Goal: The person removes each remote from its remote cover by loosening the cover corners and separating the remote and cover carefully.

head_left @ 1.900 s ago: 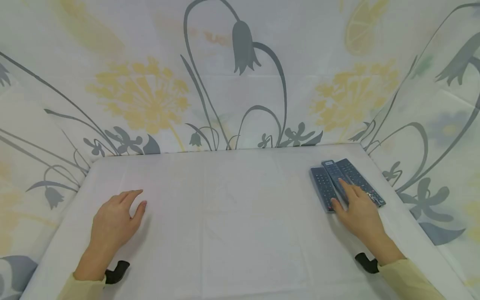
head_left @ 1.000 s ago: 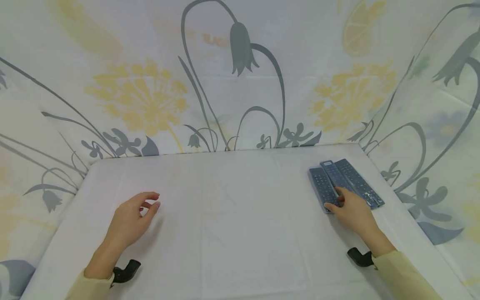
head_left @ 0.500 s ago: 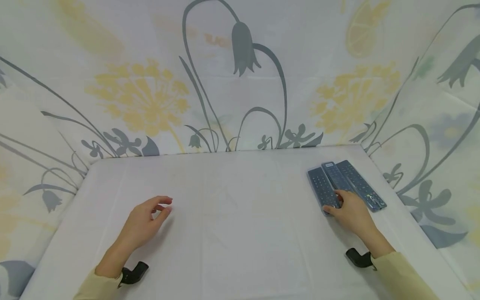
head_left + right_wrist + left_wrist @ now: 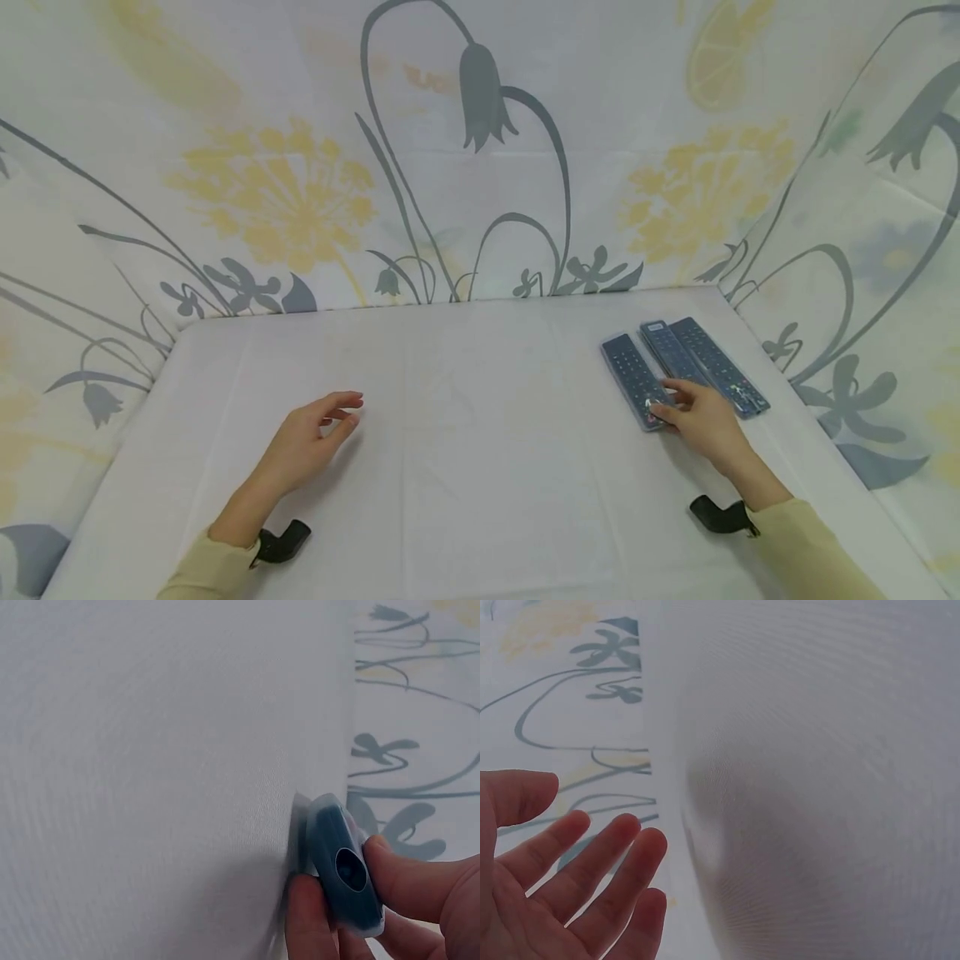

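My right hand (image 4: 705, 425) pinches the near end of a dark blue remote control (image 4: 628, 371), the leftmost of three. In the right wrist view, the thumb lies on one side of that remote's end (image 4: 341, 870) and fingers on the other; a clear covering and a round dark spot show. Right of it lie a middle remote (image 4: 670, 348) and a long right-hand remote (image 4: 716, 358), side by side; the hand hides part of the middle one. My left hand (image 4: 311, 442) hovers over the table at left, fingers loosely bent, holding nothing.
A white cloth covers the table (image 4: 480, 467). Behind it rises a flower-printed curtain (image 4: 420, 167), which also runs along both sides. A black curved piece sits at each wrist, the left one (image 4: 285, 542) and the right one (image 4: 718, 514).
My right hand has closed on the leftmost remote and shifted it slightly left, opening a gap beside the middle one. My left hand has moved right, toward the table's middle.
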Available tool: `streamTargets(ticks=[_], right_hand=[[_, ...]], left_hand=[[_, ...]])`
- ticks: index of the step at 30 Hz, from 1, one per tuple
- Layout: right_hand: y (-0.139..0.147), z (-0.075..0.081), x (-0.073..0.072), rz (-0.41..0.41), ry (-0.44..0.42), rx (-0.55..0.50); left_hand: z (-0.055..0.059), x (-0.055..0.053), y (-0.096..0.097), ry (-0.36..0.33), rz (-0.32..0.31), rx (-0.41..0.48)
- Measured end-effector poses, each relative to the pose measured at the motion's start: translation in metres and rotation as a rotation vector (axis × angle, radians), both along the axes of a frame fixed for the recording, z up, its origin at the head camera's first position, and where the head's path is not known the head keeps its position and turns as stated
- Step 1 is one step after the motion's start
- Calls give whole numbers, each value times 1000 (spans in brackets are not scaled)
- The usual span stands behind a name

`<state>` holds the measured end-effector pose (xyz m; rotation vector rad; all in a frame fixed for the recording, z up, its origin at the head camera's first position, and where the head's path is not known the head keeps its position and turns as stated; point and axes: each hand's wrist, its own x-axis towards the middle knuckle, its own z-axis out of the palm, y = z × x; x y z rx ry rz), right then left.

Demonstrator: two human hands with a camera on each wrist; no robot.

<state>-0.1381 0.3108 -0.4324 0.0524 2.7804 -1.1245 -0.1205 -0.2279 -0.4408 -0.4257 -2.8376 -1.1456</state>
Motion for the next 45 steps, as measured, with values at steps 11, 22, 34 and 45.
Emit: streamTargets(ticks=[11,22,34,45], right_hand=[[-18,7,8,49,-55,-246],[-40,26,15,161,-76,-385],[-68,29,26,297,-122,-479],[-90,28,34,403,-145,-487]], left_hand=[[0,-2,6,0,-75,77],[4,-5,21,-15,-108,244],[3,-8,48,-66,-129,323],[6,-8,76,-181,-210,389]])
